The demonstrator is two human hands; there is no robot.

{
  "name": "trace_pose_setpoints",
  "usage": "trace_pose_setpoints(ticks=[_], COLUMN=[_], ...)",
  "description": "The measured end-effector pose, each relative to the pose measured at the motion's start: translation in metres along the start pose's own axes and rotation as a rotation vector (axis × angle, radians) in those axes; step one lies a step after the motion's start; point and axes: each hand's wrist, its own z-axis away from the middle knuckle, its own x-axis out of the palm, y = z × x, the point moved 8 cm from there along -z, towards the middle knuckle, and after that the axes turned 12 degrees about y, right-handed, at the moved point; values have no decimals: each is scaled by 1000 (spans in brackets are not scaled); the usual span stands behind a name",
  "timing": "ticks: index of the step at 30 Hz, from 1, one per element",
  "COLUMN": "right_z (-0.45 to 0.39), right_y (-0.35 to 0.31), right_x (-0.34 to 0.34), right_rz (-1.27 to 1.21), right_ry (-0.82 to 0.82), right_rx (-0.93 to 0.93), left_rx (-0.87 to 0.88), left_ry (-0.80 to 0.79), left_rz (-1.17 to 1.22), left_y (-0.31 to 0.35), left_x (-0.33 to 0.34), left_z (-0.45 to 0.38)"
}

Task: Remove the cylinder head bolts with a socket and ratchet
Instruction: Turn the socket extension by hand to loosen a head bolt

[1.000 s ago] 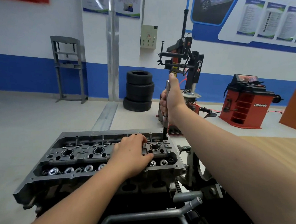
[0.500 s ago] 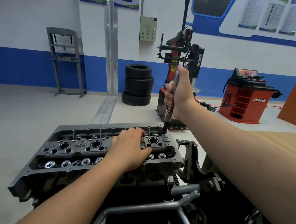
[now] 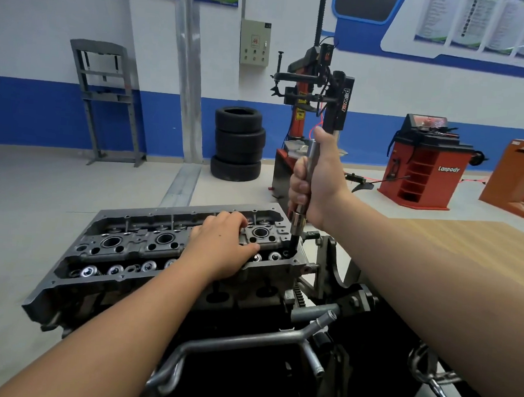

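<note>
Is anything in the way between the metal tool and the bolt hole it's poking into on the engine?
Nothing visible blocks it. The right hand grips the tool upright, and its black tip already sits in a hole at the right end of the cylinder head. The left hand rests on the head beside it, apart from the tool. The bolt itself is hidden.

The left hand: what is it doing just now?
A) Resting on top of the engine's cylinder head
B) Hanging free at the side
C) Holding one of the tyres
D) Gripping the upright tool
A: the left hand lies palm-down on the cylinder head, while the right hand grips the upright tool.
</note>
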Motion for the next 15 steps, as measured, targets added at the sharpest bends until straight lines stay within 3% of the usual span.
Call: trace_pose_setpoints(ticks=[15], right_z=[0], right_y=[-10], right_x=[8], right_rz=[-35], right_ry=[-17], right_rx=[-112], left_rx=[10], left_ry=[4], left_rz=[-6], left_y=[0], left_x=[0], left_z=[1])
